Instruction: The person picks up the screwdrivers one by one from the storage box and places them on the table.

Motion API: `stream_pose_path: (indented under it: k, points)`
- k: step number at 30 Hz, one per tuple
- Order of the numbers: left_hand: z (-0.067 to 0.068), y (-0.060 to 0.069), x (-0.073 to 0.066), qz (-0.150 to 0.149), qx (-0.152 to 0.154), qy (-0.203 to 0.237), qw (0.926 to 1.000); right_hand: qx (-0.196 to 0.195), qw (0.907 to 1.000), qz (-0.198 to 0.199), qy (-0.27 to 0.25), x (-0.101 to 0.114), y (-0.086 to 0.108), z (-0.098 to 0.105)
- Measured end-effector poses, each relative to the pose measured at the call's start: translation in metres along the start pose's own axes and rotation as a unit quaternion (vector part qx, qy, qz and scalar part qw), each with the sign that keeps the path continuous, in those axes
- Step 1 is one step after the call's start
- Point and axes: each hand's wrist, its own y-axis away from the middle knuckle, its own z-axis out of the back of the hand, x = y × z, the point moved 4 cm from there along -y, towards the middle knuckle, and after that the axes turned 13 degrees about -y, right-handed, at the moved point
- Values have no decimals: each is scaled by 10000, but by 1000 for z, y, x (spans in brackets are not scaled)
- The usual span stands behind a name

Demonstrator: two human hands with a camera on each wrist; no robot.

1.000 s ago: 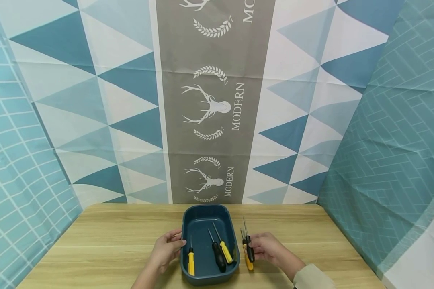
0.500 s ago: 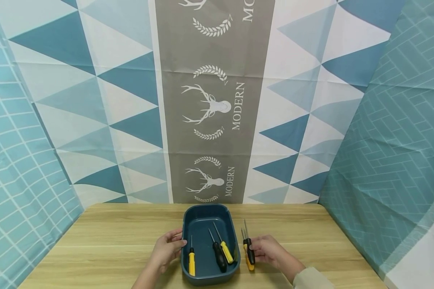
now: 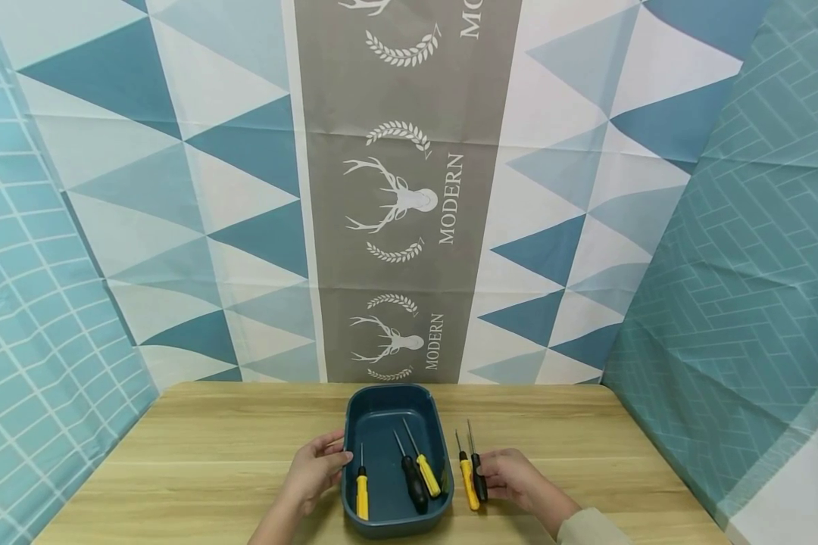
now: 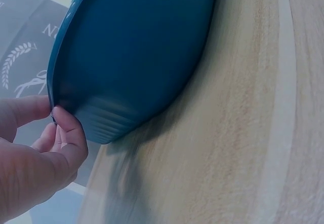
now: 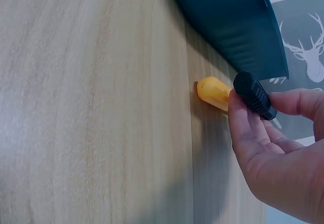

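My left hand (image 3: 315, 472) pinches the left rim of a dark blue plastic bin (image 3: 390, 524) between thumb and fingers; the left wrist view shows this grip closely. Inside the bin lie a yellow screwdriver (image 3: 362, 496) at the left, and a black screwdriver (image 3: 414, 484) beside another yellow screwdriver (image 3: 427, 475) at the right. Right of the bin, my right hand (image 3: 514, 477) holds a black-handled screwdriver (image 5: 253, 95) by its handle, thumb on one side and fingers on the other. Just left of it, an orange-yellow screwdriver (image 3: 468, 481) lies on the table.
The wooden table (image 3: 232, 454) extends to both sides of the bin. Behind it hangs a patterned cloth backdrop (image 3: 388, 227), with teal cloth (image 3: 743, 303) along the right side and blue tiled cloth (image 3: 34, 303) along the left.
My right hand has shifted slightly right and toward me with the black screwdriver, which no longer overlaps the orange-yellow one in the head view. The left hand and bin have stayed put.
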Motion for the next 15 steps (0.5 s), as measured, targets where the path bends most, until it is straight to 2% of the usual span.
stream_pose_path:
  k: [15]
  points:
    - [0,0,0,5,14,9,10000,-168,9998,-60,75,-1,-1,6]
